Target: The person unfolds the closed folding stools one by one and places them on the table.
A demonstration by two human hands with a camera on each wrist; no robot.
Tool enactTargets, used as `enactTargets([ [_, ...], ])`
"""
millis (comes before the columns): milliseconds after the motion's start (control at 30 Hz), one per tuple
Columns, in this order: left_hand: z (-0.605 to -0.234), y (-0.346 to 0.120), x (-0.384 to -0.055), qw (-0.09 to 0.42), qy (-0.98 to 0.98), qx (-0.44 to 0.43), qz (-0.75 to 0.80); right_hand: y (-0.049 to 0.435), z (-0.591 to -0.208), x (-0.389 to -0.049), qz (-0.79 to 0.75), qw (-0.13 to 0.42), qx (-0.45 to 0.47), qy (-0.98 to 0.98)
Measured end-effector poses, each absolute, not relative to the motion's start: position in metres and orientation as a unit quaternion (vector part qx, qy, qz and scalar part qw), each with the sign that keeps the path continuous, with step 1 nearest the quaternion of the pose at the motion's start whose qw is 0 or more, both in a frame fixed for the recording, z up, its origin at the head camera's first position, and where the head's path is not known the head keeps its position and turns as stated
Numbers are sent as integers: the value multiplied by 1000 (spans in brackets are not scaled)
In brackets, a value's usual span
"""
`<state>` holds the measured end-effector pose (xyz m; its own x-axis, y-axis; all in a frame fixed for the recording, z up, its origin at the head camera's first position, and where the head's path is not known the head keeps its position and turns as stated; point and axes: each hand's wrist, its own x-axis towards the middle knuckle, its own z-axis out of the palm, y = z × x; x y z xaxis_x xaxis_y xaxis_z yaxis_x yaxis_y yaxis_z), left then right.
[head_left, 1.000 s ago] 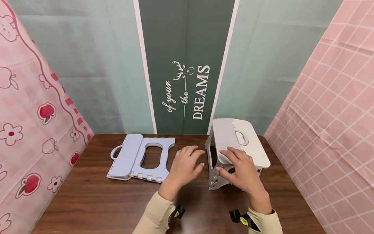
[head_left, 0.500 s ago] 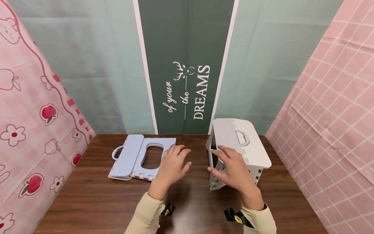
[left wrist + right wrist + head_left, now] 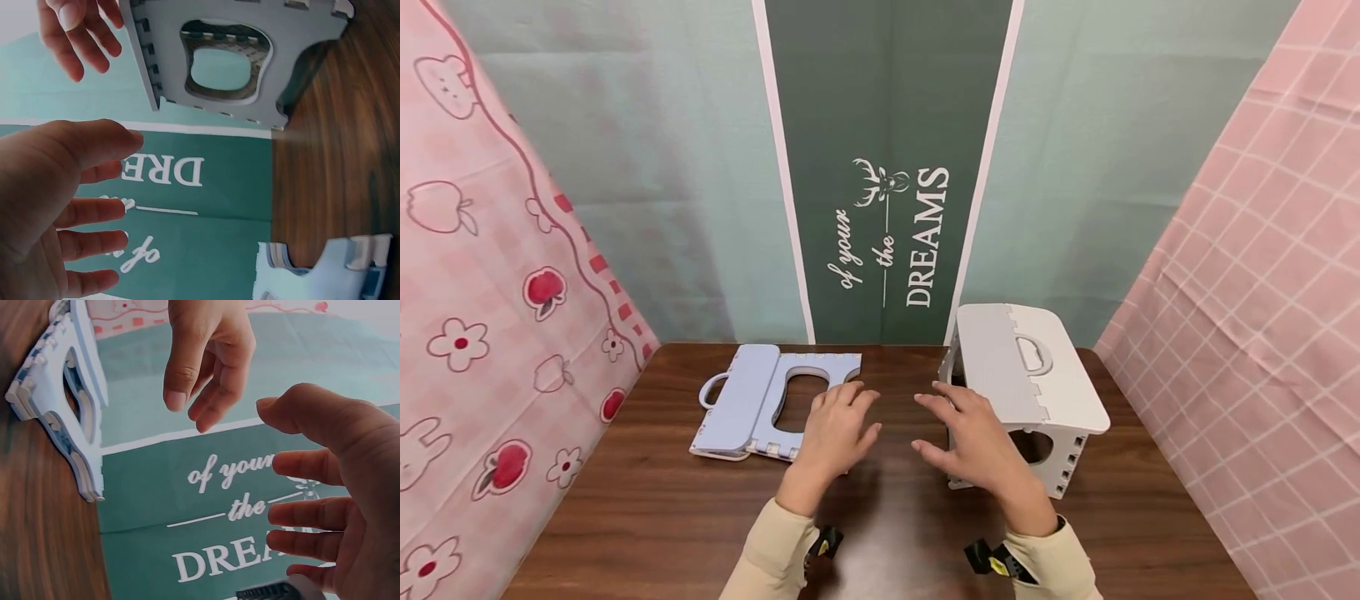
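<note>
A blue folding stool [image 3: 741, 402] lies folded flat on the left of the table, its loop handle pointing left. To the right stands a white and grey folding stool [image 3: 1078, 379], unfolded and upright on its legs. My left hand [image 3: 831, 433] hovers in front of the blue stool's right part and hides some of it. Just left of the white stool, my right hand [image 3: 977, 442] is held in the air, covering part of its near leg. Both hands have loosely bent, spread fingers with nothing between them, as the left wrist and right wrist views also show.
Both stools rest on a dark wooden table [image 3: 895, 533]. Behind it hangs a green cloth [image 3: 887, 100] with white lettering. A pink patterned cloth [image 3: 512, 333] borders the left side, and a pink checked cloth [image 3: 1240, 333] the right.
Both hands have moved left, the right one drawing away from over the white stool and the left one coming over the blue stool's edge. The head view has shifted slightly. Both stools stay put.
</note>
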<state>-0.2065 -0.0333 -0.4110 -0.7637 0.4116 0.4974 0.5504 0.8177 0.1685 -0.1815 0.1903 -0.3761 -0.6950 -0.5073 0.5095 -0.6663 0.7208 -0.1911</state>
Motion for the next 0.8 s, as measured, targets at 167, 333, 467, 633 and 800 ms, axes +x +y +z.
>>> enactTargets([
  [167, -420, -43, -207, 212, -934, -241, -155, 181, -382, -182, 183, 209, 339, -899],
  [333, -428, -52, -208, 200, -943, -220, -150, 176, -389, -183, 164, 202, 339, -904],
  [467, -435, -60, -209, 199, -945, -208, -157, 173, -396, -184, 148, 195, 333, -911],
  [633, -443, -70, -208, 208, -943, -200, -163, 169, -406, -186, 139, 187, 328, -915],
  [800, -454, -80, -208, 208, -945, -184, -171, 165, -418, -189, 136, 177, 328, -918],
])
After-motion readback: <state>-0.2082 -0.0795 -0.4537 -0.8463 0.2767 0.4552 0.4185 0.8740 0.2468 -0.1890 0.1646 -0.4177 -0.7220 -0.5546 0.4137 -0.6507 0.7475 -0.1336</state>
